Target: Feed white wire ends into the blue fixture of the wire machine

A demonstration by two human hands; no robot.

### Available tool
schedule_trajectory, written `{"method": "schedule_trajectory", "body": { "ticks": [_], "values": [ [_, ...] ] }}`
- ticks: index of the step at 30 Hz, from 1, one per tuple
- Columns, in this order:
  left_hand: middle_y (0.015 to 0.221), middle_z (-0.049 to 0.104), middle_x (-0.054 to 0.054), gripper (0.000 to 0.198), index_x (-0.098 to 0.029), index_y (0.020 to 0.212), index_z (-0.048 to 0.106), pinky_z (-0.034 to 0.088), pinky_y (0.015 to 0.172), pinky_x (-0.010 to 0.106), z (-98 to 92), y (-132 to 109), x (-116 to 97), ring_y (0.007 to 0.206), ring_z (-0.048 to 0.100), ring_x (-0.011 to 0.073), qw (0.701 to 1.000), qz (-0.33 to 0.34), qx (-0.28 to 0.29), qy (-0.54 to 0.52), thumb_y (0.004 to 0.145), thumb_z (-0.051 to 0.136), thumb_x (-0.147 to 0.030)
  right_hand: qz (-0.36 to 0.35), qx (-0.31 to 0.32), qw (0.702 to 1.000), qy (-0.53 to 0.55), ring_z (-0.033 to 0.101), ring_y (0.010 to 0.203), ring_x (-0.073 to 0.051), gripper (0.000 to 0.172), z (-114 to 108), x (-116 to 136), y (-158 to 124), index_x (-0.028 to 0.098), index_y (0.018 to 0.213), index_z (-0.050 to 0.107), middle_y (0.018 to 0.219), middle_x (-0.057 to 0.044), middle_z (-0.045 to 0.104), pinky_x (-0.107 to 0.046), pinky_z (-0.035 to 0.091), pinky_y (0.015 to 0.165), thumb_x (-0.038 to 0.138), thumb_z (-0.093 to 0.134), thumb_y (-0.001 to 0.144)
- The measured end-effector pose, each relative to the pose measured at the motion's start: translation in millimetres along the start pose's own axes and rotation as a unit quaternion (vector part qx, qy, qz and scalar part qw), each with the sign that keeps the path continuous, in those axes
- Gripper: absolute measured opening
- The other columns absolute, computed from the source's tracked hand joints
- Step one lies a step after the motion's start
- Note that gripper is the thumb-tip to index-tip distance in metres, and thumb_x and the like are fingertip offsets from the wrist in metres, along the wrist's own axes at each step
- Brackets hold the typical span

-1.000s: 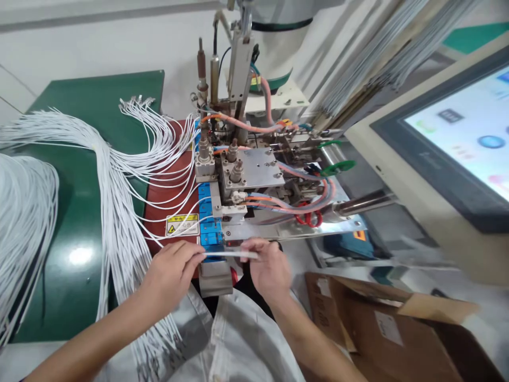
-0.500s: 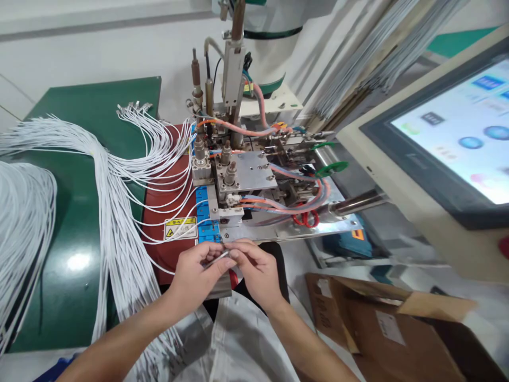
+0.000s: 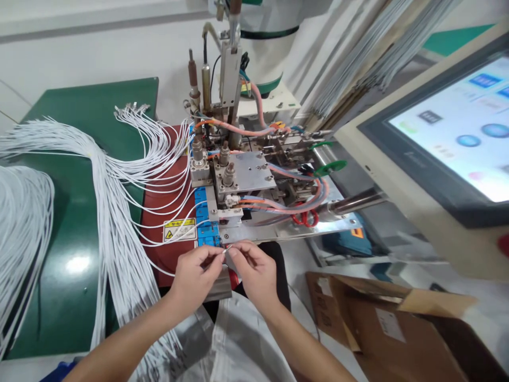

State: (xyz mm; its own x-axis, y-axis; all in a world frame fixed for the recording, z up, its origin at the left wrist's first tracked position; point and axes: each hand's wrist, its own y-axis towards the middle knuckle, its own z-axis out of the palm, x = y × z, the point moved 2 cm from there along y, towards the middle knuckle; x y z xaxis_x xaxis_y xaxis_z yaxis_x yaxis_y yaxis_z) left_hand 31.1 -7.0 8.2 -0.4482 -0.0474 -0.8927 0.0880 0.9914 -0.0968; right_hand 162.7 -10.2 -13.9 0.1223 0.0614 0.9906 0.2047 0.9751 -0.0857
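My left hand (image 3: 196,276) and my right hand (image 3: 254,270) meet fingertip to fingertip just below the front edge of a small bench machine (image 3: 238,185). Both are pinched on the end of a thin white wire (image 3: 226,251), whose metal tip shows between the thumbs. The tip sits close to the blue guide block (image 3: 207,228) at the machine's front. A metal chute lies under my left hand. A large bundle of white wires (image 3: 115,212) fans across the green table (image 3: 75,265) to my left.
A touch screen panel (image 3: 449,132) stands at the right. An open cardboard box (image 3: 389,323) lies at the lower right. A yellow warning label (image 3: 181,229) sits on the red plate. Orange hoses run over the machine. White cloth covers my lap.
A second ago my hands were apart, stretching a white wire length between them. They have since come together and now pinch the wire's tip near the blue block.
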Motion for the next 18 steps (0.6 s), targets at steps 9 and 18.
{"method": "schedule_trajectory", "body": {
  "ticks": [9,18],
  "values": [
    [0.062,0.062,-0.001,0.012,-0.017,0.079,0.058,0.046,0.052,0.019,8.9,-5.8,7.4,0.054,0.057,0.0098,0.999,-0.027,-0.019,-0.035,0.081,0.051,-0.026,0.120,-0.008,0.988,0.101,0.051,0.053,-0.010,0.013,10.3,-6.2,-2.1,0.016,0.063,0.061,0.057,0.002,0.057,-0.023,0.046,0.054,0.028,0.064,0.069],
    [0.068,0.063,0.000,0.010,-0.017,0.082,0.055,0.048,0.055,0.021,10.9,-9.2,9.8,0.059,0.060,0.0114,0.997,-0.020,-0.065,-0.026,0.081,0.051,-0.026,0.182,-0.010,0.971,0.157,0.049,0.049,-0.008,0.016,20.5,-3.1,-5.1,0.015,0.063,0.059,0.056,0.002,0.056,-0.020,0.045,0.048,0.030,0.065,0.067]
  ]
}}
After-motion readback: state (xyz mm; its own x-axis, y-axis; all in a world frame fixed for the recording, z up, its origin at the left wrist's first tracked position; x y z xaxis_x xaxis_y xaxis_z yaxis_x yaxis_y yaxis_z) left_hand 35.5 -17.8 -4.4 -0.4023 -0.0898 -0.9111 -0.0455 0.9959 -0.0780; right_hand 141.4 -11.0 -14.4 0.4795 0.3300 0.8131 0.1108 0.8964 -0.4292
